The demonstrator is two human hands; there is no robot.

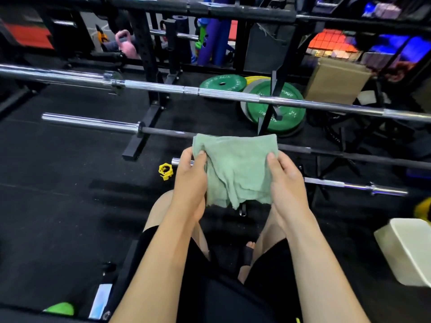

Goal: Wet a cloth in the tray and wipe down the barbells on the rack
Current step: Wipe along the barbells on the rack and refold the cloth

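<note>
A folded green cloth (pixel 235 164) hangs between both hands at the middle of the view. My left hand (pixel 190 176) grips its left edge, thumb on top. My right hand (pixel 283 178) holds the right edge the same way. Several barbells lie across the rack in front of me: a chrome one (pixel 186 89) highest, a dark-shafted one (pixel 116 124) below it, and a lower chrome one (pixel 349 185) behind the cloth. The cloth covers part of the dark bar. A white tray (pixel 405 248) sits on the floor at the right edge.
Green weight plates (pixel 276 110) lean behind the bars. A yellow collar clamp (pixel 165 171) lies on the black floor left of the cloth. A cardboard box (pixel 335 80) stands at the back right. Black rack uprights (pixel 149 66) rise behind the bars. My knees are below the hands.
</note>
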